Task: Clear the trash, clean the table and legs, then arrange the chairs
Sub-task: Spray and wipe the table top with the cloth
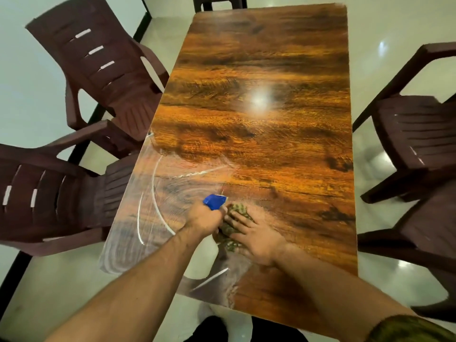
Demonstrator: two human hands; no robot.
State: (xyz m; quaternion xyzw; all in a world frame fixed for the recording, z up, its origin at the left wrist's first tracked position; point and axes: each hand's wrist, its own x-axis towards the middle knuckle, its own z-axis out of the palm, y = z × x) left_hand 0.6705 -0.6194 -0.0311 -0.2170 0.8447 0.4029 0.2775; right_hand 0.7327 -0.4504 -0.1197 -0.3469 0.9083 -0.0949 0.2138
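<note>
My left hand (204, 218) grips the blue spray bottle (214, 201); the camouflage cloth (238, 209) lies under my right hand (256, 239), fingers flat.

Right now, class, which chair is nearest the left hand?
The near chair on the left side, level with the left hand; the others sit farther up or across.

The glossy pale floor (32, 95) shows light glints and a black strip (143, 23) at left.

My left hand (206, 218) grips a blue sprayer (214, 201); my right hand (254, 234) presses a cloth (238, 209) on the table (271, 119).
</note>
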